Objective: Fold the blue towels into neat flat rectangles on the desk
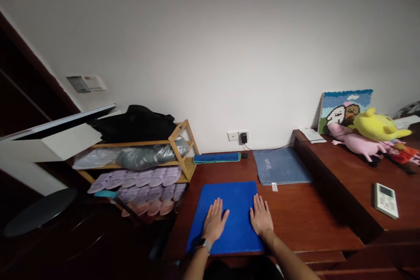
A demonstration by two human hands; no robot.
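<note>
A bright blue towel (229,197) lies spread flat on the brown wooden table (305,218). My left hand (214,223) rests palm down on the towel's left half, fingers stretched out and open. My right hand (261,218) lies flat on the towel's right edge, fingers also stretched forward. Neither hand holds anything. A watch sits on my left wrist. Behind the towel, a grey-blue towel (281,166) lies flat, and a folded blue towel (216,157) sits by the wall.
A raised wooden ledge (348,179) at the right carries a white remote (386,200), plush toys (367,135) and a woven picture (344,107). A bamboo rack (179,148) with several purple slippers stands left. A charger (243,138) is plugged into the wall socket.
</note>
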